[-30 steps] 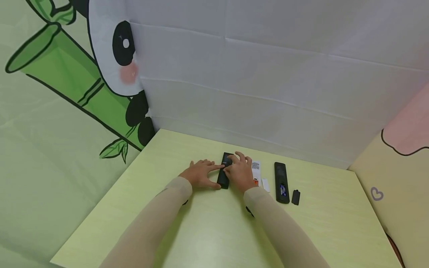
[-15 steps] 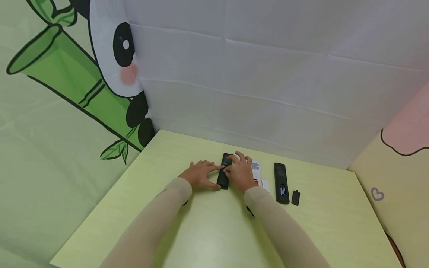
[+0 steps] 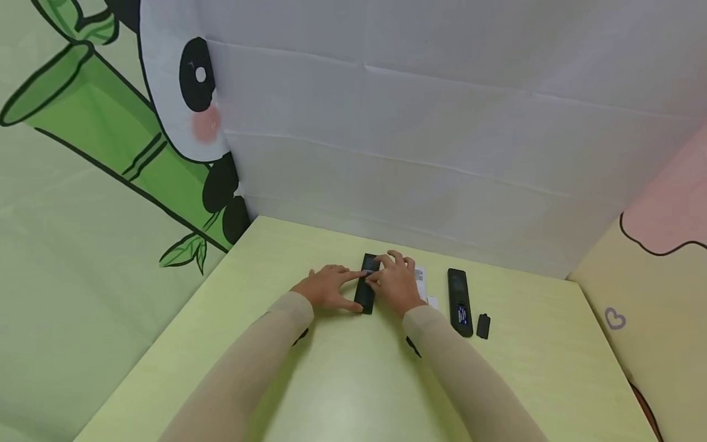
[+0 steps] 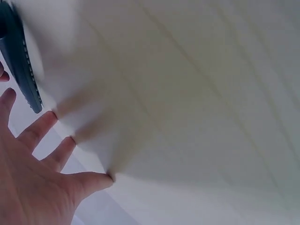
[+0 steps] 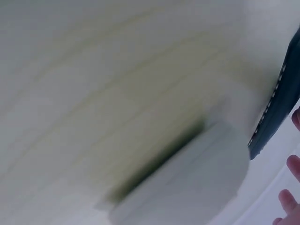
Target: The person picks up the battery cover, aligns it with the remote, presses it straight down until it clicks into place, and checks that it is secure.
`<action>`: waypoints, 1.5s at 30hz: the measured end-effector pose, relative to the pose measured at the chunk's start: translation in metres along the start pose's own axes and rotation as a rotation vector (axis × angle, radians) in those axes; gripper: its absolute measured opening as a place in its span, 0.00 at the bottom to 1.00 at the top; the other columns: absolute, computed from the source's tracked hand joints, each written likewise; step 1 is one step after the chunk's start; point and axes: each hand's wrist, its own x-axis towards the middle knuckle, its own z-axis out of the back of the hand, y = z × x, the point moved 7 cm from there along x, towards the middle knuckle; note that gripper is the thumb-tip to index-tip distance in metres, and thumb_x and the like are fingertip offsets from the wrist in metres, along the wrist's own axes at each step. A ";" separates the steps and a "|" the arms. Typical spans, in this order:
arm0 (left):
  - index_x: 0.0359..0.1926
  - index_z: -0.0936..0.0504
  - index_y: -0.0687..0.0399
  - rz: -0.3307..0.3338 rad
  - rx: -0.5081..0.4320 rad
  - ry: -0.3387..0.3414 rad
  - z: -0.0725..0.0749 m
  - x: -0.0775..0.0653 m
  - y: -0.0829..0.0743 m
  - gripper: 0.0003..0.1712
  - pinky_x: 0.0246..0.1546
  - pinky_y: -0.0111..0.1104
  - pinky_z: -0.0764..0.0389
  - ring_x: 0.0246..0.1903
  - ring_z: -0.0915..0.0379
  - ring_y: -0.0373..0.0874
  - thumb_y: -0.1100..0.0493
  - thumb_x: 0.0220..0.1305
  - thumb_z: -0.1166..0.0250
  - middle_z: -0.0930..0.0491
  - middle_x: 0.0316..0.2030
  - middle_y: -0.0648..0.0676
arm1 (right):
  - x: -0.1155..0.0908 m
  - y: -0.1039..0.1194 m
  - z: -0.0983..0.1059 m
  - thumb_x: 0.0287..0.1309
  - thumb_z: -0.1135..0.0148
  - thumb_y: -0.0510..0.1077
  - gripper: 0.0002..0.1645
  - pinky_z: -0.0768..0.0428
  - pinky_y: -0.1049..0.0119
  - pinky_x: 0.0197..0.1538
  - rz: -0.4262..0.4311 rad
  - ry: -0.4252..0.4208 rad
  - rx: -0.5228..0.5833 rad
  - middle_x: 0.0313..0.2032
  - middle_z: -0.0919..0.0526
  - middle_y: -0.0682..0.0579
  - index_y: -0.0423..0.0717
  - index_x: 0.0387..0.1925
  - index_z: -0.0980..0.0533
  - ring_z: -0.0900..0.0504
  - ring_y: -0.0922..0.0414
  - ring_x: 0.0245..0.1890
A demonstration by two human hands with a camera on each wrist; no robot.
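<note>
Print on the white remote (image 3: 421,276) and the blue label on the black remote (image 3: 460,301) are too small to read.

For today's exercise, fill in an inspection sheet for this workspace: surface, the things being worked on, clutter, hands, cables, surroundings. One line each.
Surface: pale green table, flat and matte.
Things worked on: black remote lying flat between both hands.
Clutter: second black remote to the right, small black cover beside it, white item partly hidden behind the right hand.
Hands: left hand rests beside the remote, forefinger reaching onto it; right hand lies on it, fingers bent.
Cables: nothing seen.
Surroundings: white cloth backdrop, panda and bamboo print on the left.
</note>
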 end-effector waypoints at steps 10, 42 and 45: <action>0.94 0.36 0.20 -0.053 0.014 -0.082 -0.002 0.013 -0.008 0.58 0.87 0.87 0.48 0.95 0.47 0.68 0.16 0.70 0.28 0.32 0.91 0.58 | -0.002 -0.018 0.016 0.82 0.24 0.59 0.12 0.25 0.30 0.79 -0.042 -0.015 0.051 0.73 0.11 0.50 0.63 0.50 0.01 0.23 0.39 0.82; 0.92 0.33 0.15 -0.198 0.101 -0.116 -0.019 0.038 -0.058 0.56 0.90 0.83 0.51 0.97 0.49 0.62 0.12 0.68 0.30 0.33 0.93 0.49 | -0.036 -0.118 0.021 0.84 0.26 0.50 0.13 0.33 0.24 0.82 -0.272 0.074 0.178 0.78 0.17 0.42 0.50 0.54 0.03 0.29 0.31 0.86; 0.92 0.33 0.16 -0.199 0.100 -0.108 -0.022 0.041 -0.060 0.57 0.91 0.83 0.51 0.97 0.50 0.61 0.12 0.68 0.30 0.34 0.94 0.49 | -0.040 -0.124 0.019 0.84 0.26 0.50 0.11 0.32 0.25 0.81 -0.268 0.091 0.164 0.78 0.17 0.41 0.51 0.52 0.03 0.28 0.31 0.85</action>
